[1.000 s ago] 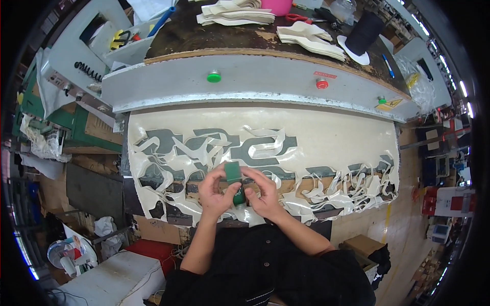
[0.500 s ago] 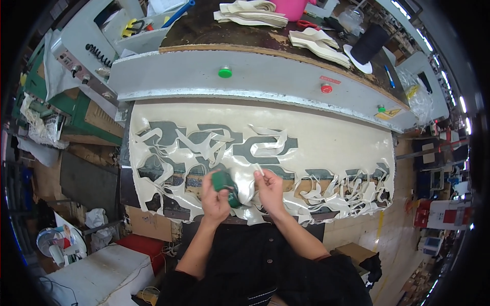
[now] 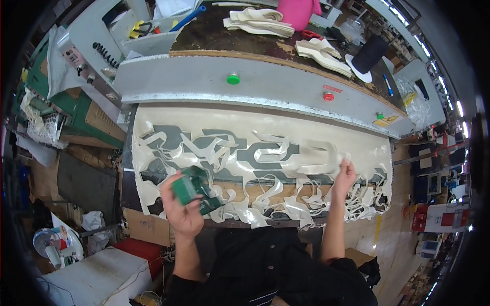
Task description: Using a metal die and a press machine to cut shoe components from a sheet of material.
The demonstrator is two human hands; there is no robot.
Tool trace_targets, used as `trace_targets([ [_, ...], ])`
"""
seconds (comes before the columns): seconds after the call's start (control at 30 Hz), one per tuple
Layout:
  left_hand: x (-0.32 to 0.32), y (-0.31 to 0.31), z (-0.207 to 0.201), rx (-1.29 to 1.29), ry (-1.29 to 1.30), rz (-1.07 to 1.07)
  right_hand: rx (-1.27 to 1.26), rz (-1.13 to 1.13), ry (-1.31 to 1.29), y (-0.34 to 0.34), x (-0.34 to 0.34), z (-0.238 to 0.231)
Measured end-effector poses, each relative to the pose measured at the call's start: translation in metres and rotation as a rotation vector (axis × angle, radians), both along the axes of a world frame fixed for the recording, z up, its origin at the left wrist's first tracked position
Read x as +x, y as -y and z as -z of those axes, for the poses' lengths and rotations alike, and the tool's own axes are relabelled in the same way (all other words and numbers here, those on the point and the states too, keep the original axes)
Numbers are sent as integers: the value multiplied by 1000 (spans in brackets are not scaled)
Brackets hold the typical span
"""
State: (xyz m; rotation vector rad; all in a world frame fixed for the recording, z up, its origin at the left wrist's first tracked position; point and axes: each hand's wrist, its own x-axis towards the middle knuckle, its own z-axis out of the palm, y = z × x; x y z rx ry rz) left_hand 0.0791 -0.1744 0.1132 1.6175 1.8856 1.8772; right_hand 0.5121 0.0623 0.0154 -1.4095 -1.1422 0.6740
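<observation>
My left hand (image 3: pixel 181 211) grips a green cutting die (image 3: pixel 188 189), a blocky piece with a dark hollow side, held above the near left of the sheet. Farther right, my right hand (image 3: pixel 345 179) pinches one end of a cream cut piece (image 3: pixel 319 157); that long strip, blurred, stretches left from the fingertips over the sheet. Beneath both hands lies a wide, glossy cream sheet (image 3: pixel 214 115). Its left and middle parts have dark cut-out openings, and curled scraps (image 3: pixel 209 148) hang loose around them and along the near edge.
A grey machine beam (image 3: pixel 173 79) with green and red buttons crosses behind the sheet. On the dark top above it rest two stacks of cream strips (image 3: pixel 258 23), red scissors (image 3: pixel 311 34), a black thread cone (image 3: pixel 370 53) and a pink container (image 3: pixel 298 14). A fan (image 3: pixel 57 242) stands lower left.
My hands have moved apart: the left went left with the green die, the right went right and slightly away. The cream piece now extends out from my right fingers.
</observation>
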Motion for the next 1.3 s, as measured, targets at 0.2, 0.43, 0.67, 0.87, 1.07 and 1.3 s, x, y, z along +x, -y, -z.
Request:
trace_targets([
  [0.2, 33, -54, 58, -746, -542, 381, 207, 136, 441, 17, 33, -44],
  [0.43, 86, -161, 37, -723, -738, 511, 1, 8, -176, 23, 42, -43],
  [0.67, 148, -461, -258, 135, -1026, 207, -502, -455, -723, 25, 30, 55],
  [0.87, 180, -700, -346, 72, -1196, -59, -607, -619, -984, -24, 30, 61],
  [1.07, 187, -815, -350, -211, -1229, -248, -1022, -782, -515, -83, 97, -38],
  [1.3, 162, -870, -378, -292, -1030, 128, -1080, -908, -707, -131, 124, -3],
])
